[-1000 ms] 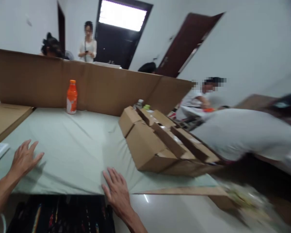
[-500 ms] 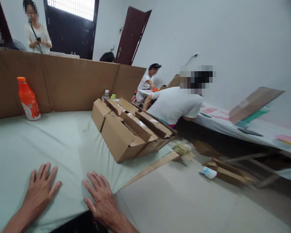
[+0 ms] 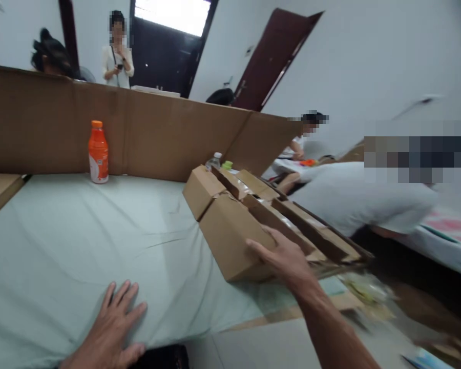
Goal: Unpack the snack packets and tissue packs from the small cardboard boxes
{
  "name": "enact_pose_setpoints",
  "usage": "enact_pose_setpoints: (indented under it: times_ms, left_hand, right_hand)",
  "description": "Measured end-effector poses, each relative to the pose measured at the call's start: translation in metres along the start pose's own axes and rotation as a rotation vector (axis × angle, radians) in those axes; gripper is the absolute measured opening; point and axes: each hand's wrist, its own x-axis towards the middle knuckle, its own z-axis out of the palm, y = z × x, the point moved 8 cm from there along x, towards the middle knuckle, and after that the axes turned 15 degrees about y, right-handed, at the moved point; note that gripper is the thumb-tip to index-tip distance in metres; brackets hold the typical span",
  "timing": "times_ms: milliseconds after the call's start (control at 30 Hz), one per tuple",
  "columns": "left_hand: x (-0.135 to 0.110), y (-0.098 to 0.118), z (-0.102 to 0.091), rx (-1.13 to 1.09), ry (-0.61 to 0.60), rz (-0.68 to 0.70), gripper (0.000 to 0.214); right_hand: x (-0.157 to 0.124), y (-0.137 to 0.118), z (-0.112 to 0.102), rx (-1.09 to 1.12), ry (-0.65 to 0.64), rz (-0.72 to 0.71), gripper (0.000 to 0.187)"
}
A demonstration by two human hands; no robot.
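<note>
My left hand (image 3: pixel 113 323) lies flat on the pale green cloth (image 3: pixel 138 230) near the front edge, fingers spread, holding nothing. My right hand (image 3: pixel 286 256) grips the near end of an open cardboard box (image 3: pixel 230 236) on the right side of the table. Its thumb lies against the outer wall, and the other fingers go over the top edge, partly hidden. The box belongs to a cluster of narrow cardboard boxes with long open slots; what lies inside is hidden.
An orange bottle (image 3: pixel 99 154) stands before the cardboard screen (image 3: pixel 169 133). A clear bottle (image 3: pixel 215 160) is behind the boxes. At the left sits another cardboard piece (image 3: pixel 2 189). A person in white (image 3: pixel 353 195) bends over close to the right; other people are beyond the screen.
My right hand has moved from the cloth forward and right onto the cardboard box. My left hand still rests on the cloth. The view has turned left.
</note>
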Motion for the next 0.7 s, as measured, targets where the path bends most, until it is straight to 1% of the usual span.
enact_pose_setpoints:
  times_ms: [33,67,100,167,233,300,367,433,500,533,600,633,700]
  left_hand:
    - [0.000,-0.004,-0.006,-0.044,0.002,-0.038,0.068]
    - [0.000,-0.010,-0.013,-0.082,0.017,-0.085,0.067]
    - [-0.001,-0.018,-0.023,-0.113,0.045,-0.138,0.066]
    - [-0.002,-0.037,-0.045,-0.153,0.136,-0.232,0.061]
    - [-0.004,-0.054,-0.070,-0.172,0.249,-0.292,0.059]
    - [-0.008,-0.069,-0.092,-0.189,0.350,-0.347,0.064]
    - [-0.013,-0.082,-0.109,-0.227,0.423,-0.416,0.079]
    - [-0.018,-0.090,-0.123,-0.271,0.483,-0.476,0.098]
    - [-0.022,-0.091,-0.136,-0.309,0.523,-0.488,0.117]
    - [-0.024,-0.090,-0.141,-0.324,0.529,-0.481,0.126]
    - [-0.024,-0.086,-0.148,-0.374,0.507,-0.475,0.138]
    - [-0.023,-0.085,-0.150,-0.407,0.490,-0.481,0.142]
    - [-0.021,-0.085,-0.154,-0.474,0.474,-0.493,0.148]
  right_hand:
    - [0.001,0.006,0.009,0.023,-0.056,0.035,0.058]
    - [0.000,0.008,0.014,0.048,-0.085,0.047,0.051]
    - [-0.005,0.005,0.016,0.073,-0.094,0.036,0.047]
    - [-0.021,-0.013,0.009,0.120,-0.088,-0.041,0.042]
    - [-0.045,-0.046,0.001,0.168,-0.121,-0.158,0.037]
    - [-0.070,-0.089,-0.001,0.245,-0.195,-0.294,0.030]
    - [-0.091,-0.136,0.001,0.356,-0.278,-0.441,0.024]
    - [-0.106,-0.178,0.006,0.500,-0.358,-0.586,0.027]
    - [-0.116,-0.210,0.010,0.641,-0.423,-0.685,0.030]
    - [-0.118,-0.221,0.011,0.696,-0.443,-0.707,0.029]
    - [-0.120,-0.231,0.012,0.767,-0.461,-0.701,0.032]
    - [-0.119,-0.232,0.012,0.788,-0.463,-0.681,0.034]
    - [-0.117,-0.229,0.012,0.821,-0.458,-0.622,0.032]
